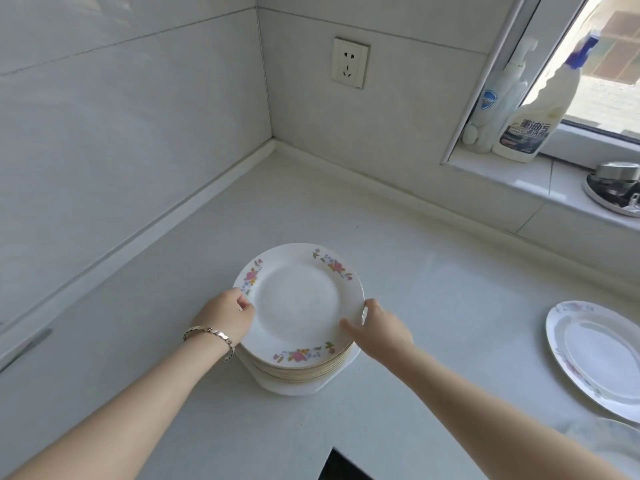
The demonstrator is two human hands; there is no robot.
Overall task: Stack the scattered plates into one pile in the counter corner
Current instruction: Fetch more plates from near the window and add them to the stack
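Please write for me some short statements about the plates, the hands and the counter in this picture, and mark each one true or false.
1. The left hand and the right hand hold the top plate of the pile by its rim. True.
2. The top plate is plain white. False: flowers decorate its rim.
3. An oval plate lies on the counter, apart from the pile. True.
4. The pile touches both walls. False: bare counter lies between.
5. The bracelet is on the right wrist. False: on the left wrist.
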